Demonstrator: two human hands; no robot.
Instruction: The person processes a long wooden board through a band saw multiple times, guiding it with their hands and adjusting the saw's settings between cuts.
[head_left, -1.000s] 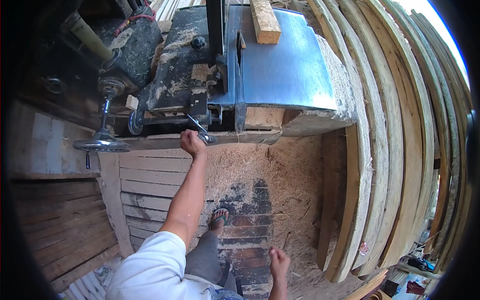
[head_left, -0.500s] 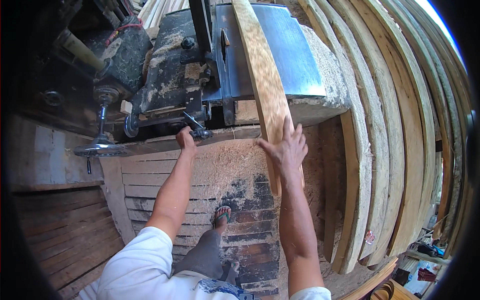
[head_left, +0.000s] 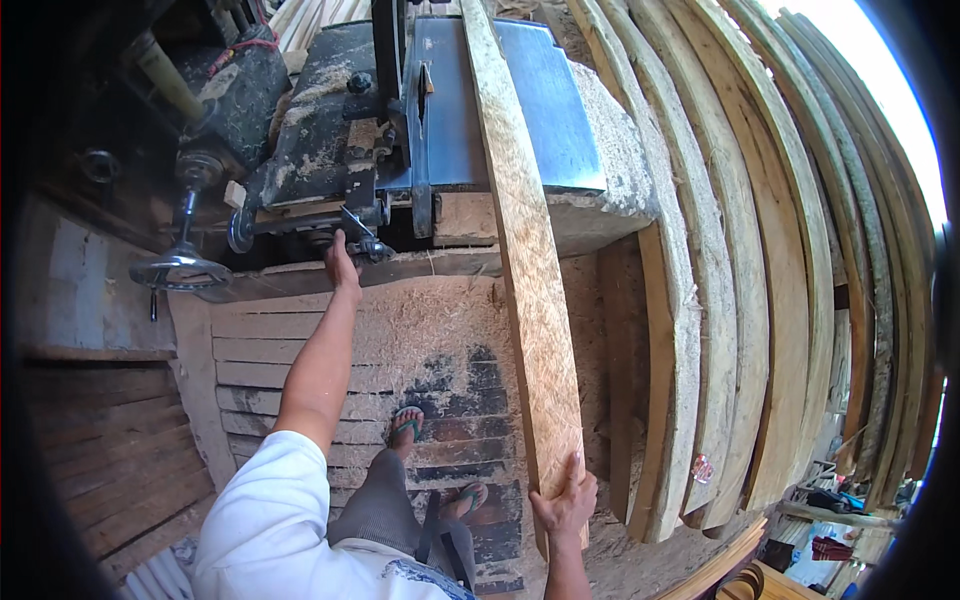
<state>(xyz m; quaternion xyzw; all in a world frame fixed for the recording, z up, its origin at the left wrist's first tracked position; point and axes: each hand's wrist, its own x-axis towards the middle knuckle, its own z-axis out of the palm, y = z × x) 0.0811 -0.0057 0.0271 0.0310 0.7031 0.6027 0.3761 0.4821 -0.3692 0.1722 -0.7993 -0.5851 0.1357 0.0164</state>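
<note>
Plank [head_left: 535, 270], one, against one hand [head_left: 568, 497]

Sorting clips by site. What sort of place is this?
Probably a sawmill or woodworking shop: a metal machine table, likely a saw's, a row of long planks at the right, and sawdust strewn underfoot.

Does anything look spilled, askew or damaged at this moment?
Loose sawdust stands out, covering much of the slatted floor and patches of the machine table. The plank touched by the right hand also looks askew, slanting against the table's slot, though the fisheye may exaggerate that. No clear damage shows.
</note>
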